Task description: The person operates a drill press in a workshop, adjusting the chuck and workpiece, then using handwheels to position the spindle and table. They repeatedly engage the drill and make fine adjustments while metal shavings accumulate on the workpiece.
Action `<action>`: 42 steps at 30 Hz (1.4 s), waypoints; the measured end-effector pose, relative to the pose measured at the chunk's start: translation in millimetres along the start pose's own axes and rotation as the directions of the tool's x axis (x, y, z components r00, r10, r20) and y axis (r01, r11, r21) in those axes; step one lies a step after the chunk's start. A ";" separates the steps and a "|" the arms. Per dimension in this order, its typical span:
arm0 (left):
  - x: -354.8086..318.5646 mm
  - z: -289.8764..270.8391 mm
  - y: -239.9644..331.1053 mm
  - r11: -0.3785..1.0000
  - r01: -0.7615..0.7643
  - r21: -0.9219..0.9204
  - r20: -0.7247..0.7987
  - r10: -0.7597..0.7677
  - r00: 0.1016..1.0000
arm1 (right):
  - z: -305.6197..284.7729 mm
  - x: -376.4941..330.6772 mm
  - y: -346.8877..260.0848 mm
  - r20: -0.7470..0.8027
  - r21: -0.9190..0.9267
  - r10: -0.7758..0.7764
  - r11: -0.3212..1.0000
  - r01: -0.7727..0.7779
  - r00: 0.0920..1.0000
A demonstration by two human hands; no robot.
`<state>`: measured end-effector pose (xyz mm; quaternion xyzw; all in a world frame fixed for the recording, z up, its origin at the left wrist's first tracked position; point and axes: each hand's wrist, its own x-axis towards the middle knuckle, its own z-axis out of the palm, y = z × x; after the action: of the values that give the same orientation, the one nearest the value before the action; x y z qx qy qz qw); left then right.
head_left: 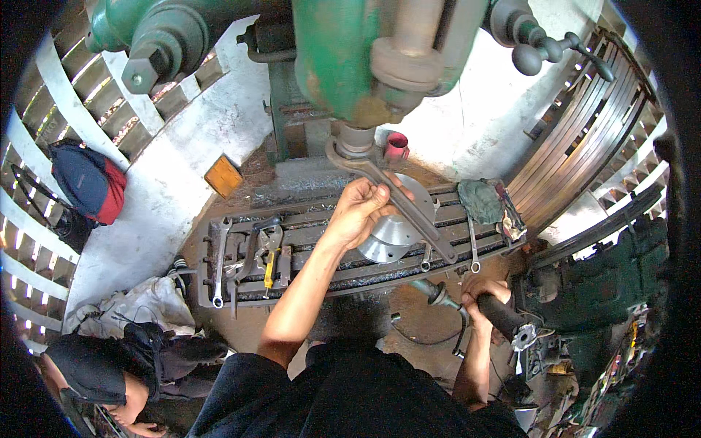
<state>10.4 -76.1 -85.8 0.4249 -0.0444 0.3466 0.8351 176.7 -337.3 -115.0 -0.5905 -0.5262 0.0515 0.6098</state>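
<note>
My left hand (361,208) is closed round a long steel wrench (427,228). The wrench's curved jaw sits about the spindle (356,139) under the green machine head (350,66), and its handle slants down to the right. Below the wrench, partly hidden by it and my hand, shiny round metal discs (383,248) rest on the slotted machine table (314,281). My right hand (483,298), to the right of the table's front edge, grips a dark cylinder (504,317) with a notched metal end; I cannot tell its exact kind.
A combination wrench (220,263), a yellow-handled tool (270,269) and other hand tools lie on the table's left. Another wrench (473,244) and a green cloth (480,202) are on its right. A red mug (396,145) stands behind. A person (102,372) is at lower left.
</note>
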 end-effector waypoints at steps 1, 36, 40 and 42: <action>0.3 -2.7 2.0 1.000 0.016 -0.001 0.028 -0.016 0.999 | 6.3 -6.0 -3.7 0.008 0.036 0.034 0.999 -0.034 0.999; 14.3 6.2 -13.5 0.994 -0.058 -0.096 0.031 0.061 0.998 | 73.7 37.4 -7.3 0.417 -0.088 -0.295 0.928 0.362 0.860; 16.2 5.1 -17.6 0.997 -0.047 -0.069 -0.028 0.045 0.999 | 65.9 45.3 4.8 0.074 -0.322 0.341 0.897 -0.301 0.937; 17.1 5.7 -21.1 0.993 -0.081 -0.087 -0.010 0.080 0.997 | 57.5 56.2 10.7 0.328 0.059 -0.325 0.944 0.325 0.887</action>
<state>37.6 -79.5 -90.2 0.3849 -0.0737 0.3791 0.8383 167.1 -257.4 -105.0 -0.4762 -0.7129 0.0484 0.5126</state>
